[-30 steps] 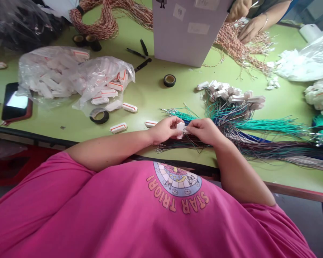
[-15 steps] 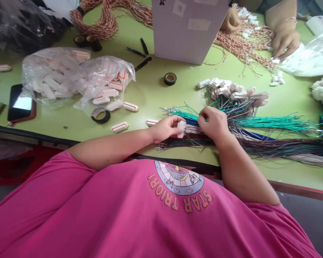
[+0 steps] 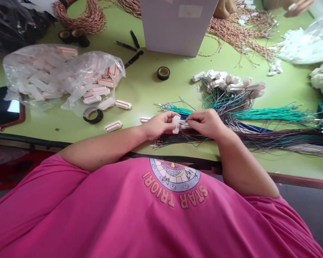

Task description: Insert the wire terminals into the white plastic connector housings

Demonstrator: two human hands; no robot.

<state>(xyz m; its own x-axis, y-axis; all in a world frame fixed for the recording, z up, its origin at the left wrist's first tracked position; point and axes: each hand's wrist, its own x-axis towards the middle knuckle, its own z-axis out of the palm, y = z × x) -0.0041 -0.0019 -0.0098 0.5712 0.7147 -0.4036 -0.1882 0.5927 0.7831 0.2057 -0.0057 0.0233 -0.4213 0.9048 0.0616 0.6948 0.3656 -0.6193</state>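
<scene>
In my left hand (image 3: 160, 125), closed between thumb and fingers, is a white connector housing (image 3: 175, 124) turned with its row of holes toward the right. Just right of it, my right hand (image 3: 207, 123) pinches a thin wire, its fingertips close to the housing; whether the wire's end is inside a hole cannot be made out. A few dark and green wires (image 3: 192, 140) trail from the housing. Beneath and beside both hands lie bundles of green wires (image 3: 269, 113) and dark wires (image 3: 274, 138) with metal-tipped ends. Behind my right hand is a heap of wired white connectors (image 3: 231, 84).
A clear bag of connectors (image 3: 43, 73) lies at left, near a phone (image 3: 10, 107) and a black tape roll (image 3: 93, 115). Another tape roll (image 3: 163, 73), a knife (image 3: 134, 58) and a grey box (image 3: 174, 28) are farther back. A co-worker's hand (image 3: 301, 6) is at upper right.
My right hand has moved from the wire bundle toward the connector housing, now pinching a wire by it. The view has shifted slightly. The co-worker's hand has lifted away from the twisted wires.
</scene>
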